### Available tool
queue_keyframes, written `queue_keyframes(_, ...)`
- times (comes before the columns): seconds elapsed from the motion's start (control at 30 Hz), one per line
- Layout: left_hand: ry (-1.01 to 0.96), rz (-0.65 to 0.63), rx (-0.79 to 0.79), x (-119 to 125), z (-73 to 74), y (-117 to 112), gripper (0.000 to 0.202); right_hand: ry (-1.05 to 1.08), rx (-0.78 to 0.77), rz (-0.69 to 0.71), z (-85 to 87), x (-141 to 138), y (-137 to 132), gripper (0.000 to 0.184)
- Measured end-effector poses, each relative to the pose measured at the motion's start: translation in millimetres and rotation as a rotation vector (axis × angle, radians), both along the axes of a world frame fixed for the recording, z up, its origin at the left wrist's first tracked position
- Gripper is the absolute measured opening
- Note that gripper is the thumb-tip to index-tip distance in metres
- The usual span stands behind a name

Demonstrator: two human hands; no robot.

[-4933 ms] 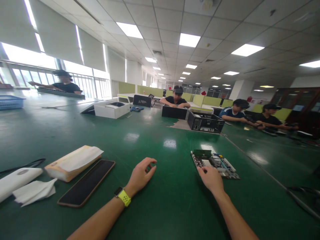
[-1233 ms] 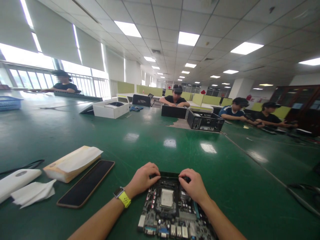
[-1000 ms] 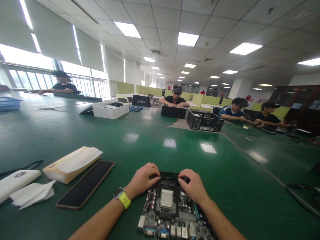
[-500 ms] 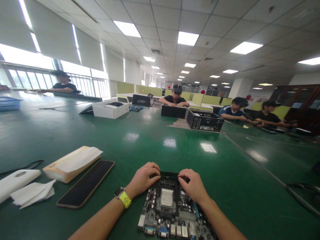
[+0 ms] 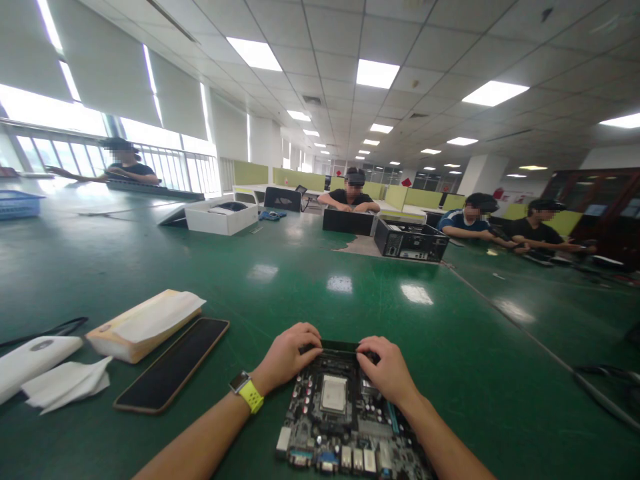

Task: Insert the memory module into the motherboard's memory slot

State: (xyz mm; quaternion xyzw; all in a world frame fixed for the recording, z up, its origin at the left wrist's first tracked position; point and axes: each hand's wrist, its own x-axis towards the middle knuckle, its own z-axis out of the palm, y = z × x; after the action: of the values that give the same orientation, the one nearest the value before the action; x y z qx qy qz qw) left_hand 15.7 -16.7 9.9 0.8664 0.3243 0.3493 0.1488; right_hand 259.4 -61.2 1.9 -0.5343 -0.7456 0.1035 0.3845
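Leftmost on the green bench (image 5: 295, 287), a blue basket (image 5: 19, 205) sits towards the far side, while a white oblong device (image 5: 37, 370) lies nearer, with a dark cord (image 5: 55, 330) behind it. Just beside the device is a crumpled tissue (image 5: 70, 383). Beyond, a person in a dark top (image 5: 131, 173) leans over the bench by the windows. Next come a tissue pack (image 5: 143, 327), a sheet on top, and a phone (image 5: 173, 365), screen dark, lying at a slant alongside it. Farther back stands a white box (image 5: 223, 220). A watch with a yellow-green strap (image 5: 251, 396) circles the left wrist. The left hand (image 5: 291, 357) has its grip, thumb against fingertips, on the left end of a thin green card (image 5: 339, 346). This stands on edge along the far side of the motherboard (image 5: 345, 430), which lies flat directly before the wearer, a pale square chip (image 5: 333, 395) near its middle. The right hand (image 5: 389, 371) pinches the card's right end likewise. Farther right, across the bench, is an open black computer case (image 5: 411, 243); beyond it, two people sit side by side.
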Motion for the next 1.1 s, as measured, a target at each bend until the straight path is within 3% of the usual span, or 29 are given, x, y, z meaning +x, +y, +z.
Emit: queue_keyframes(1.1,0.026,0.003,-0.019,-3.2,1.4,-0.4,0.012,0.023,-0.005,0.006,0.3,1.1,0.2,0.015)
